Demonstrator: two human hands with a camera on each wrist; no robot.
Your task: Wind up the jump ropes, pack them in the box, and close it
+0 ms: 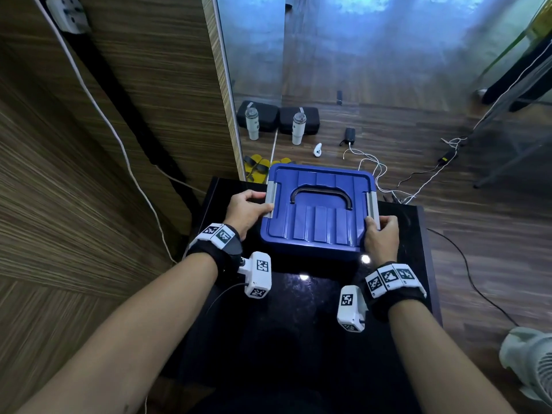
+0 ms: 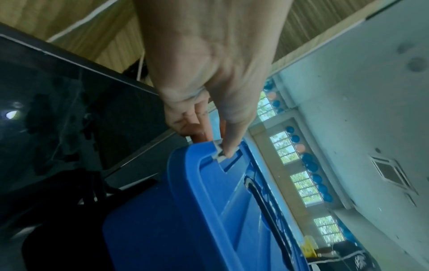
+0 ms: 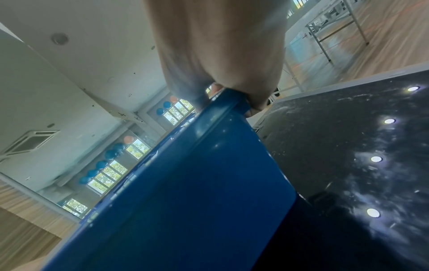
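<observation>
A blue plastic box (image 1: 316,228) with its lid on stands at the far half of the black table (image 1: 298,309). A dark carry handle (image 1: 321,195) lies flat in the lid. My left hand (image 1: 248,212) grips the grey latch (image 1: 270,201) on the box's left side, thumb on top; in the left wrist view the left hand (image 2: 209,102) has its thumb on the latch (image 2: 219,153) and fingers curled under the lid (image 2: 232,201). My right hand (image 1: 380,234) pinches the right grey latch (image 1: 373,207); in the right wrist view that hand (image 3: 220,73) clamps the lid's edge (image 3: 223,110). No jump ropes show.
A wood-panelled wall (image 1: 104,144) with a white cable rises at the left. On the floor beyond the table lie yellow sandals (image 1: 257,167), two tumblers (image 1: 298,128), black cases and loose cables (image 1: 388,180). A white fan (image 1: 534,363) stands at the lower right.
</observation>
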